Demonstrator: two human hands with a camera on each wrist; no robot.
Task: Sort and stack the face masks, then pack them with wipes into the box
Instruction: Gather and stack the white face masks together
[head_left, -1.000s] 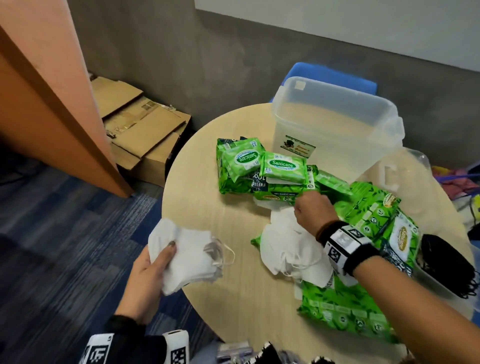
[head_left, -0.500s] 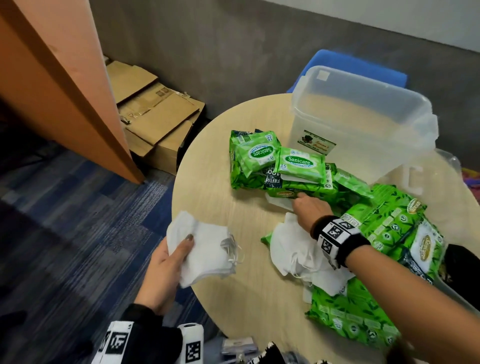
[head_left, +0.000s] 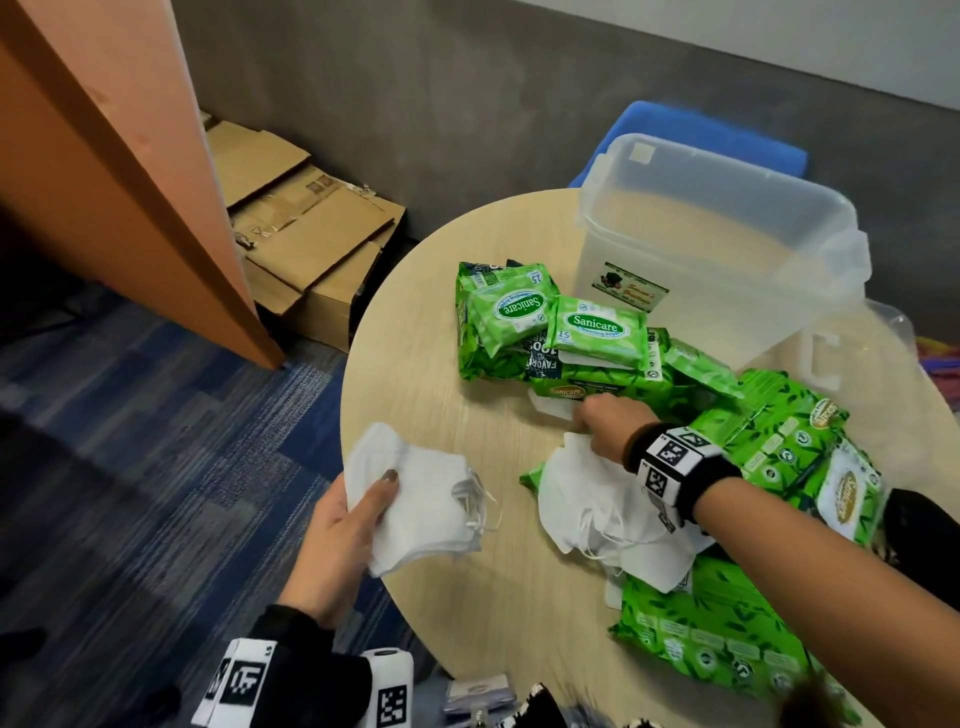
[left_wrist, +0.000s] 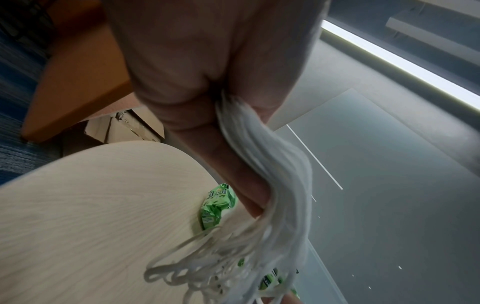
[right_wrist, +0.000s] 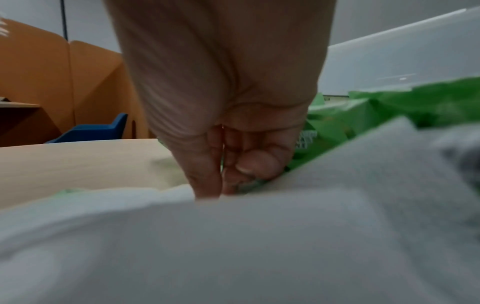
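My left hand (head_left: 353, 530) grips a stack of white face masks (head_left: 415, 499) at the table's near-left edge, thumb on top; in the left wrist view the left hand (left_wrist: 207, 102) has the stack (left_wrist: 272, 174) and its ear loops dangling below it. My right hand (head_left: 608, 421) reaches over a loose pile of white masks (head_left: 597, 509) and pinches the edge of a single white mask (head_left: 550, 408) that pokes out from under the green wipes packs (head_left: 597, 332). In the right wrist view the right hand (right_wrist: 221, 185) has thumb and fingers pressed together behind the pile (right_wrist: 233, 246). The clear plastic box (head_left: 717, 166) stands empty at the back.
Large green wipes packs (head_left: 779, 431) cover the right of the round table (head_left: 441, 364), with another pack (head_left: 717, 623) near the front. Black masks (head_left: 919, 530) lie at the far right. A clear lid (head_left: 852, 364) sits beside the box. Cardboard boxes (head_left: 311, 244) and an orange partition (head_left: 104, 156) stand to the left.
My right hand has moved forward off the loose pile to the single mask under the wipes packs. The left hand keeps its stack at the table edge.
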